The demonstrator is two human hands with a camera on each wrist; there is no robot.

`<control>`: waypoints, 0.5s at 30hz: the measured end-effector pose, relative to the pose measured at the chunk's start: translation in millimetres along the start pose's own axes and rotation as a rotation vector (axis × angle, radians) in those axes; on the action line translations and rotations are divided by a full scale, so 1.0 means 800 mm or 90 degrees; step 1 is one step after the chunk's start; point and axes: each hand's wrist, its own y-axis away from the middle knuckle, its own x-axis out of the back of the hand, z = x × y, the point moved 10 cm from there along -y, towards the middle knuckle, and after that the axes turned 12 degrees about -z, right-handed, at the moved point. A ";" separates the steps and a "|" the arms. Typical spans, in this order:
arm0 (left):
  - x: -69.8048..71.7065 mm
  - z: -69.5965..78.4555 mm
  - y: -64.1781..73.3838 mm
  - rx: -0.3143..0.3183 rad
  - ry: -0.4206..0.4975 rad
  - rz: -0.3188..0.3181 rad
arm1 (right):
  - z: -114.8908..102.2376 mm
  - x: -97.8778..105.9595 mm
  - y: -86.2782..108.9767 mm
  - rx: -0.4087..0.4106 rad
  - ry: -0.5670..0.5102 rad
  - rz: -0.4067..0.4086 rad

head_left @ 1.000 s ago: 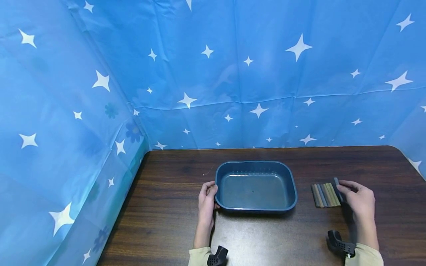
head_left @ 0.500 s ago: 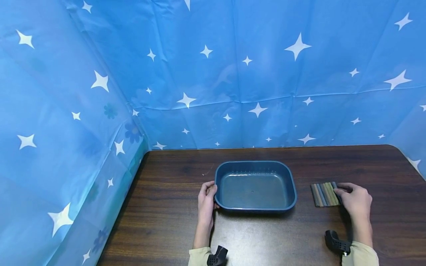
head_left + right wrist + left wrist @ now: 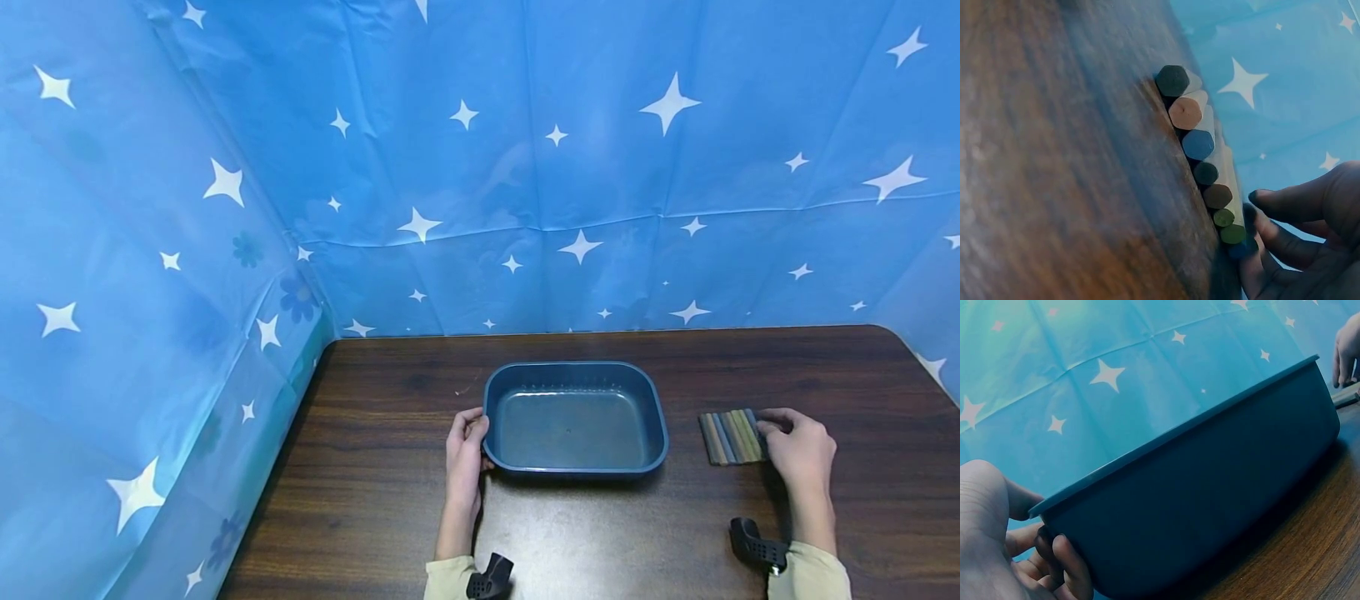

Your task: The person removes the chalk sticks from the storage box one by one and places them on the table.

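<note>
A blue rectangular plastic tub [image 3: 573, 472] with rounded corners stands on the table. My left hand [image 3: 465, 458] grips its left rim; in the left wrist view the thumb lies at the lip and the other fingers [image 3: 1072, 562] curl below it. Right of the tub, several crayons [image 3: 729, 437] with solid coloured, mostly six-sided ends lie side by side in a flat row. My right hand [image 3: 802, 450] holds the blue crayon [image 3: 1239, 250] at the row's right end, its fingertips close against it. Part of that crayon is hidden behind the fingers.
The brown wood-grain table [image 3: 375, 500] ends at the back against a blue curtain [image 3: 465, 167] with white stars. Black wrist cameras [image 3: 491, 577] sit on both forearms. A strip of table lies between the tub and the crayon row.
The blue crayon in my right hand has come down and left, from leaning apart to lying against the row's right end. My left hand stays on the tub.
</note>
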 end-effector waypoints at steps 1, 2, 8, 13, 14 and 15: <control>0.000 0.000 0.000 0.000 0.001 -0.001 | 0.001 0.002 0.000 -0.006 -0.005 0.002; 0.000 -0.001 -0.001 0.000 0.002 -0.002 | 0.002 0.003 0.001 -0.014 -0.011 0.002; 0.001 -0.002 -0.002 0.000 -0.002 0.000 | 0.006 0.016 0.007 -0.054 -0.046 0.019; 0.010 0.015 -0.001 -0.042 -0.101 0.033 | -0.008 0.032 0.019 -0.057 -0.073 0.045; 0.012 0.020 0.000 -0.055 -0.140 0.043 | -0.013 0.036 0.022 -0.055 -0.082 0.051; 0.013 0.026 0.000 -0.069 -0.182 0.051 | -0.018 0.039 0.025 -0.052 -0.093 0.056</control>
